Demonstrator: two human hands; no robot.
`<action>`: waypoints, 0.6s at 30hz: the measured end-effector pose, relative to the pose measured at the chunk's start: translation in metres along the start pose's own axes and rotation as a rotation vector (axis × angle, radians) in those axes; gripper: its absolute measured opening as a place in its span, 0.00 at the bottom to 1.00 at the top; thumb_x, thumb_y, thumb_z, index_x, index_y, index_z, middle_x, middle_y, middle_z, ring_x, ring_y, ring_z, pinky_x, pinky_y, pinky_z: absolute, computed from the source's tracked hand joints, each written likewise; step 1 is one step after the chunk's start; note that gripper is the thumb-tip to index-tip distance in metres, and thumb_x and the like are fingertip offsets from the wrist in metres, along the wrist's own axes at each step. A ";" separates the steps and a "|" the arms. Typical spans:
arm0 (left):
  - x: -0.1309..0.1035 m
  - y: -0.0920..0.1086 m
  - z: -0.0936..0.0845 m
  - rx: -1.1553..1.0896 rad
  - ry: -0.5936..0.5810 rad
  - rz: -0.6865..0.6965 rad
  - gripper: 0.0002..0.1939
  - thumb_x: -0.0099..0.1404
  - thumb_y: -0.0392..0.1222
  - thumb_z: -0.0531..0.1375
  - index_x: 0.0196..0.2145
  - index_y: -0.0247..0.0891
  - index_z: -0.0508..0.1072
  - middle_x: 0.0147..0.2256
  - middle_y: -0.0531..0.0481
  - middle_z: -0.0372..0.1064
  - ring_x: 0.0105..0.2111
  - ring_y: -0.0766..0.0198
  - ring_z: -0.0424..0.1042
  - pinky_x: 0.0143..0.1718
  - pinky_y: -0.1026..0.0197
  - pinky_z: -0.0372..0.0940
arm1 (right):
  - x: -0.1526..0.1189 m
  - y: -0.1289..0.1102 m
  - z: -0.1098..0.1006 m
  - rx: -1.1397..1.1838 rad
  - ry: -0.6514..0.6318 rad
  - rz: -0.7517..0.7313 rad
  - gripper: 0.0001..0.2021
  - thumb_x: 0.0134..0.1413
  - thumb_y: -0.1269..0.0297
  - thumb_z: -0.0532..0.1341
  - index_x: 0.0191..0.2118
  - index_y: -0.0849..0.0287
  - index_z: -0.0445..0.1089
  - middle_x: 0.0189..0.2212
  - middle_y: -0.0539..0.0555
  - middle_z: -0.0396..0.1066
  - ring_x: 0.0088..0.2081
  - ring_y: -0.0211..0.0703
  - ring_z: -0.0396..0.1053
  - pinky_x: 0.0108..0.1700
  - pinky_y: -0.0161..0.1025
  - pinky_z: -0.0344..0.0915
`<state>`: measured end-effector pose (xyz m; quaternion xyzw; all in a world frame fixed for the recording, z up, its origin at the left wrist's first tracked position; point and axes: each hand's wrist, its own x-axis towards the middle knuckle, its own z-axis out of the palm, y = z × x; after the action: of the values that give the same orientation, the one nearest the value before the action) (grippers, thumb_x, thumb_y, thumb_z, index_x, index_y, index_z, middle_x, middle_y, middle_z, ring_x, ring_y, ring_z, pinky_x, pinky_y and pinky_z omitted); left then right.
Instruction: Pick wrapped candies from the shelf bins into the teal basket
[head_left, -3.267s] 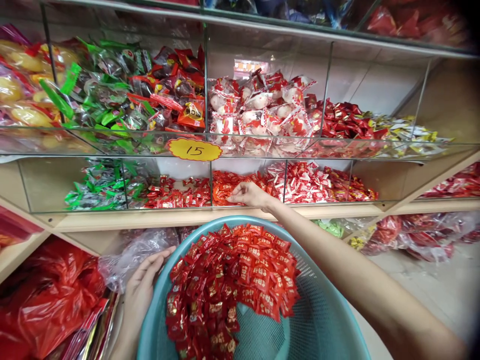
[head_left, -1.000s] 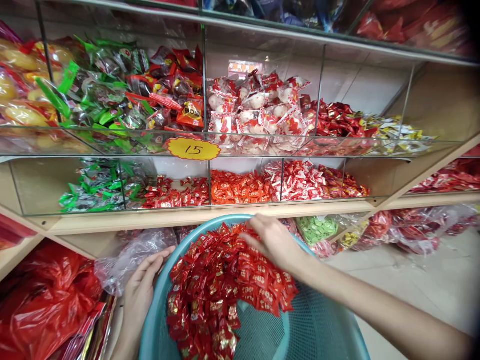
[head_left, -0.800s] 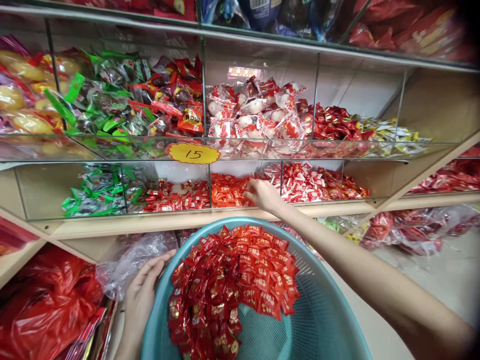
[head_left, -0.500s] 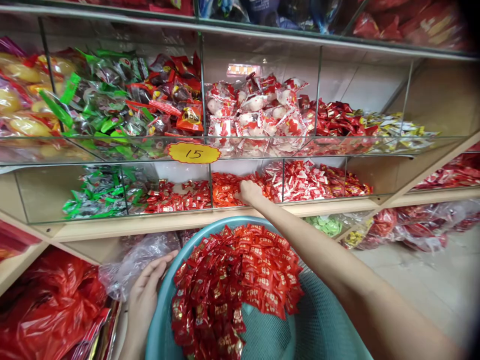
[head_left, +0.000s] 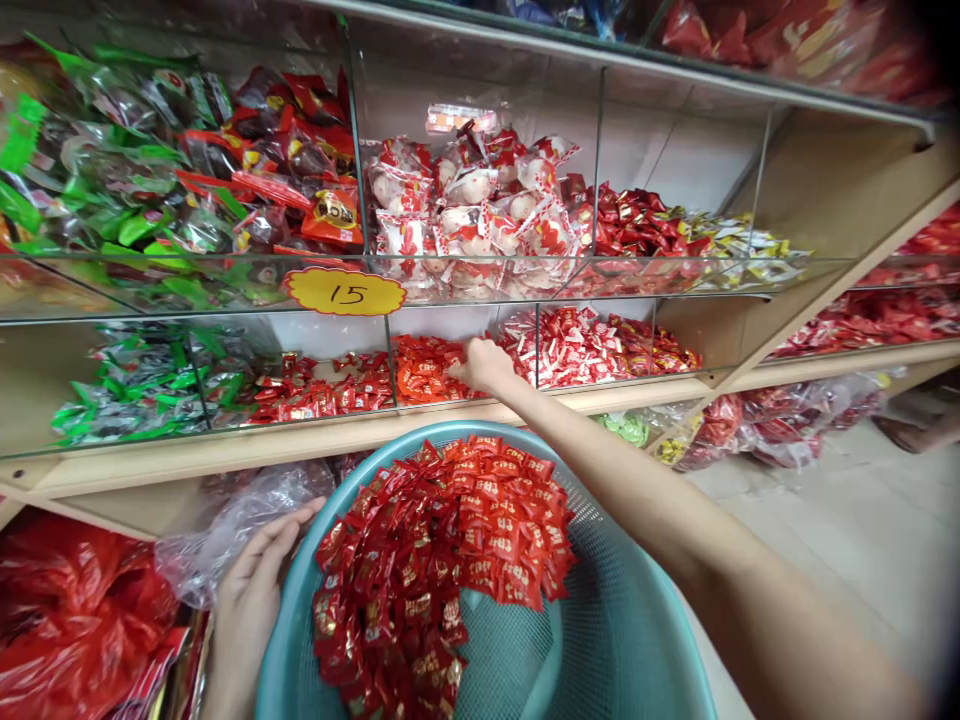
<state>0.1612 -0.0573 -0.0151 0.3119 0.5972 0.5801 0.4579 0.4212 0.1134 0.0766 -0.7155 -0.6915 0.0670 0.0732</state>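
Observation:
A round teal mesh basket sits below the shelf, tilted toward me. Inside it lie a heap of dark red wrapped candies and a patch of brighter red packets with gold lettering. My left hand is against the basket's left side, fingers along the outside of the rim. My right hand reaches over the basket into a lower shelf compartment, above orange-red wrapped candies. Its fingers are curled closed, and what they hold is hidden.
Clear dividers separate the candy compartments. A yellow price tag reads 15. Below the wooden shelf edge lie a clear plastic bag and a red bag. More bagged goods rest at right near the tiled floor.
The camera view has shifted, so shelves and basket appear further left. My right hand is still in the same compartment, its fingers curled. My left hand stays at the basket rim.

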 end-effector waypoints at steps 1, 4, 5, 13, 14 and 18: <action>-0.001 0.001 0.001 0.000 0.008 0.003 0.13 0.51 0.48 0.65 0.33 0.40 0.77 0.43 0.49 0.76 0.53 0.52 0.67 0.58 0.52 0.56 | -0.007 0.006 -0.006 0.041 0.044 -0.031 0.16 0.53 0.58 0.58 0.43 0.64 0.69 0.40 0.62 0.72 0.41 0.46 0.69 0.40 0.38 0.62; -0.003 0.002 0.003 -0.017 0.008 0.012 0.12 0.51 0.48 0.65 0.32 0.40 0.77 0.42 0.49 0.77 0.52 0.51 0.67 0.58 0.51 0.56 | -0.040 0.028 -0.020 0.214 0.185 -0.229 0.10 0.51 0.60 0.58 0.34 0.62 0.68 0.30 0.53 0.70 0.33 0.39 0.66 0.36 0.34 0.59; -0.004 0.002 0.003 -0.027 0.003 0.008 0.11 0.52 0.47 0.64 0.33 0.41 0.77 0.42 0.50 0.77 0.52 0.51 0.68 0.58 0.51 0.56 | -0.056 0.037 -0.022 0.271 0.205 -0.299 0.08 0.50 0.61 0.58 0.32 0.61 0.67 0.29 0.51 0.69 0.31 0.37 0.65 0.34 0.34 0.58; -0.006 0.005 0.005 -0.014 0.018 -0.023 0.11 0.53 0.47 0.63 0.34 0.41 0.76 0.43 0.50 0.76 0.52 0.50 0.67 0.58 0.50 0.55 | -0.179 0.090 0.013 0.362 -0.025 -0.404 0.05 0.55 0.66 0.54 0.36 0.60 0.64 0.31 0.52 0.66 0.31 0.39 0.63 0.36 0.37 0.60; -0.006 0.006 0.006 -0.004 0.017 -0.027 0.11 0.54 0.47 0.63 0.34 0.41 0.76 0.43 0.51 0.76 0.52 0.51 0.67 0.59 0.50 0.55 | -0.187 0.093 0.019 0.335 -0.020 -0.414 0.05 0.54 0.67 0.55 0.36 0.60 0.64 0.34 0.54 0.66 0.35 0.41 0.64 0.39 0.39 0.61; -0.009 0.007 0.007 0.002 0.011 -0.026 0.10 0.55 0.46 0.63 0.34 0.42 0.76 0.43 0.53 0.76 0.53 0.52 0.66 0.59 0.52 0.55 | -0.206 0.100 0.037 0.245 -0.092 -0.397 0.03 0.54 0.70 0.55 0.35 0.59 0.65 0.35 0.55 0.66 0.39 0.44 0.65 0.40 0.40 0.62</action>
<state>0.1701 -0.0612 -0.0056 0.3014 0.6042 0.5751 0.4620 0.5045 -0.0952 0.0195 -0.5475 -0.8079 0.1674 0.1396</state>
